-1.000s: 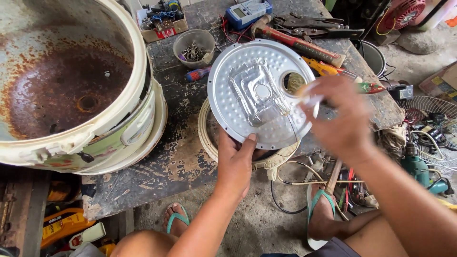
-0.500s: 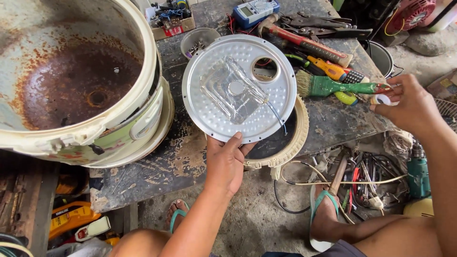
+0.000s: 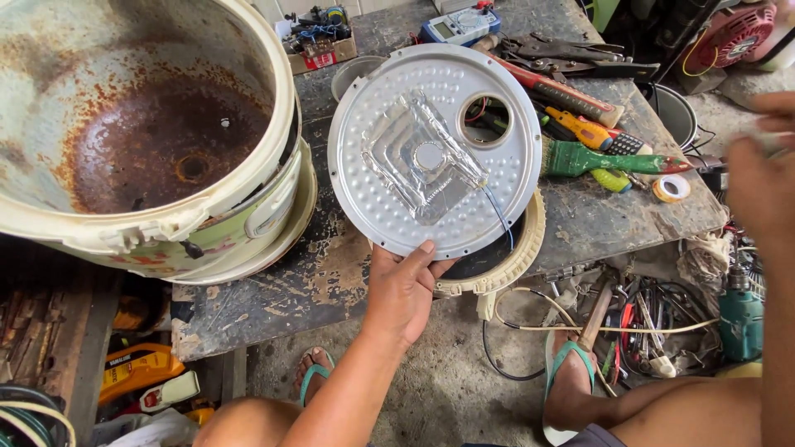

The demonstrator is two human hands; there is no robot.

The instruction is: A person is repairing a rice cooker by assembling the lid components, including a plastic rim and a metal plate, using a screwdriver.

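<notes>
My left hand [image 3: 404, 291] grips the near rim of a round dimpled metal plate [image 3: 389, 207], holding it tilted above the workbench. The plate has a round hole [image 3: 485, 121] near its upper right and a square patch of foil [image 3: 421, 157] taped at its middle, with a thin wire hanging from the foil. Under the plate lies a cream plastic ring [image 3: 517, 261]. My right hand [image 3: 763, 170] is blurred at the right edge, away from the plate, beyond the bench corner. What it holds, if anything, is not clear.
A rusty cream cooker body [image 3: 145, 136] fills the left of the dark workbench [image 3: 331, 273]. A green brush [image 3: 592, 157], screwdrivers, a hammer [image 3: 563, 91], a tape roll [image 3: 671, 188] and a meter [image 3: 460, 25] lie at the back right. Tools and cables clutter the floor; my sandalled feet rest below.
My right hand has left the plate and swung out to the far right. The plate has moved left and now faces me more fully, still held in my left hand.
</notes>
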